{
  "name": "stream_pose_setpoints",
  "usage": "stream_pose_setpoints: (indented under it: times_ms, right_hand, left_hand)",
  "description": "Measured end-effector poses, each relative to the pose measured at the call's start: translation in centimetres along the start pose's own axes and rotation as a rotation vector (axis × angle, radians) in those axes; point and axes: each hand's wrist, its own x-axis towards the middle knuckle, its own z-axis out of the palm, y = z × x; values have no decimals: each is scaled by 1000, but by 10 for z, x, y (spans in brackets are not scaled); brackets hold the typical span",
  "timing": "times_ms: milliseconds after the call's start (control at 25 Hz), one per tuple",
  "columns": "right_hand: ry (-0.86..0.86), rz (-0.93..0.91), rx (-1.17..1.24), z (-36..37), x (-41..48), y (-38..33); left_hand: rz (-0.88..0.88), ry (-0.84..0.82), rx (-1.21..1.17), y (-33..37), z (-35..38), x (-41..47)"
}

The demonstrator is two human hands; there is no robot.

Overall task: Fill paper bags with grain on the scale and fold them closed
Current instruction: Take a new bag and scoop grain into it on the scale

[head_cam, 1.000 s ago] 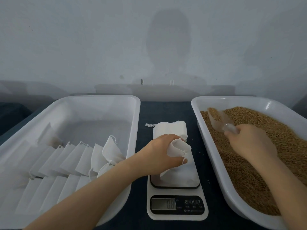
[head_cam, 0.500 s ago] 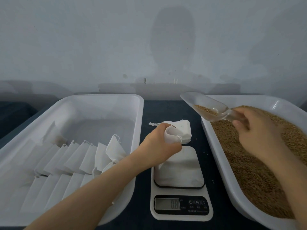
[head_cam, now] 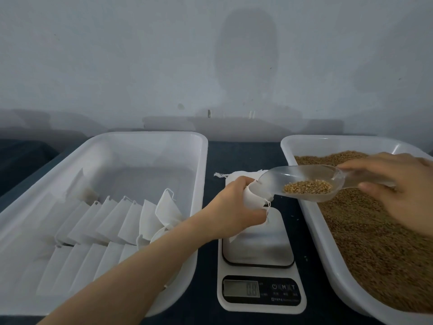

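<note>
So: 1 bag (head_cam: 254, 199) held mouth-open above the scale (head_cam: 260, 252), 1 scoop (head_cam: 304, 184) at its mouth.

L hand (head_cam: 234, 207) fingers wrapped round the bag, pinching it under the mouth; bag bottom hangs down to the scale pan. R hand (head_cam: 396, 186) closed on the scoop handle, scoop tip touching the bag opening, small heap of grain (head_cam: 308, 186) inside the scoop. 1 small stack of spare bags (head_cam: 236, 178) just behind the L hand. 2 white trays: R tray (head_cam: 328, 141) full of grain, L tray (head_cam: 140, 139) w/ 2 rows of folded bags (head_cam: 98, 228), exact count can't tell. Scale display unreadable.
</note>
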Motion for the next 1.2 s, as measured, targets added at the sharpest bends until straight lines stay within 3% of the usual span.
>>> stream_pose_setpoints:
  times_ms: [320,680,1200]
  right_hand:
    - [-33,-126,-118,-8,6,-1]
    - [-48,-196,-119,-18,11,-20]
    - [38,-279,-305,-36,15,-25]
  left_hand:
    - [34,-110,84,5,1,-5]
    - [57,-123,120,4,4,-6]
    - [182,37,-21,10,10,-6]
